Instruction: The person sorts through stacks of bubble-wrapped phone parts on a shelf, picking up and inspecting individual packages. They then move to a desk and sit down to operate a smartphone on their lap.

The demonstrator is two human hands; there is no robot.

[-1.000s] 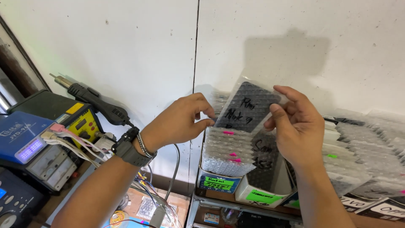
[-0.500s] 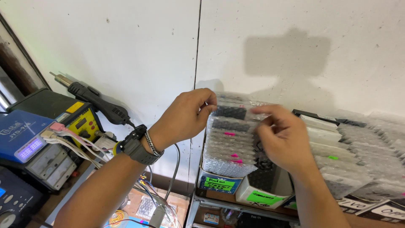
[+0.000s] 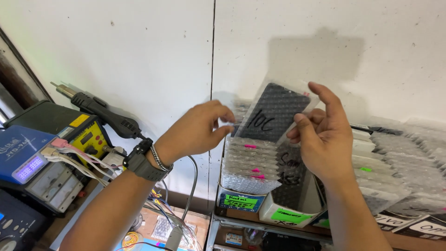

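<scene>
Tilting a dark flat panel in clear bubble wrap [image 3: 274, 114] face-up for reading, right hand [image 3: 320, 139] grip pinching its edge, left hand [image 3: 197, 132] grip loosely curled, empty, beside upright packets [image 3: 248, 162].

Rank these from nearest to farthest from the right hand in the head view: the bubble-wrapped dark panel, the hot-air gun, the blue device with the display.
1. bubble-wrapped dark panel, held in the right hand.
2. hot-air gun, past the left hand, by the wall.
3. blue device, far left edge.
</scene>
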